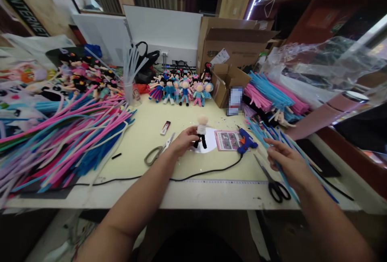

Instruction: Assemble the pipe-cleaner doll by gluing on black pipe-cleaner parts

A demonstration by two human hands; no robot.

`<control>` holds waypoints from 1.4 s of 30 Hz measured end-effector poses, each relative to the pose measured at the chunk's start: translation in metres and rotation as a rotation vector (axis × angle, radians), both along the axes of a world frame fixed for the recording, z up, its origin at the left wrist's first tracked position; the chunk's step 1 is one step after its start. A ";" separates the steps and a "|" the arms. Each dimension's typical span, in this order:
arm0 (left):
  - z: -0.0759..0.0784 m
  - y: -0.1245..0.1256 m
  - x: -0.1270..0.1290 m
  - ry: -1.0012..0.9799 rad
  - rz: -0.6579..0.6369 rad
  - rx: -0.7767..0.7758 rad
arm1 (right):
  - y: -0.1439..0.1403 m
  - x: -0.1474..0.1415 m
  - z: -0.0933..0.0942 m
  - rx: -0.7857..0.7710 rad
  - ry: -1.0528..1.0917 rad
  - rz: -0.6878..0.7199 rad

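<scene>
My left hand (188, 140) is closed on a small pipe-cleaner doll (202, 129) with a beige head, white body and black legs, held upright over a white round patch (209, 143). My right hand (286, 161) has its fingers closed around a light-blue pipe cleaner (282, 175) at the right of the table. Below that hand lie black-handled scissors (275, 185). Left of the doll are scissors with grey-green handles (155, 154). A blue glue gun (246, 141) rests by a pink-edged picture card (228, 140).
Loose pipe cleaners (69, 141) heap on the left. Finished dolls (183, 88) stand at the back beside cardboard boxes (234, 44). A pink bottle (329, 113) leans at right. The glue gun's black cord (193, 176) crosses the front. A lighter (165, 127) lies mid-table.
</scene>
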State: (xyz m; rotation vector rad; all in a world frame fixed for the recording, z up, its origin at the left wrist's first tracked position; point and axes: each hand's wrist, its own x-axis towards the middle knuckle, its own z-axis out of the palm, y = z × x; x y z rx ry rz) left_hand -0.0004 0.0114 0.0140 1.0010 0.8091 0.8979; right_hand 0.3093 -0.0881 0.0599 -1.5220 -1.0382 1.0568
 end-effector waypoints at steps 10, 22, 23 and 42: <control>0.028 -0.002 -0.034 0.143 0.211 -0.024 | -0.012 -0.089 -0.038 -0.102 0.503 0.043; -0.003 -0.040 -0.061 0.121 0.302 -0.153 | -0.028 -0.114 -0.051 -0.136 0.631 0.146; -0.002 -0.039 -0.067 0.144 0.331 -0.154 | -0.028 -0.115 -0.051 -0.125 0.617 0.148; -0.008 -0.014 -0.092 0.533 0.438 0.026 | -0.017 -0.112 -0.090 0.110 0.155 0.102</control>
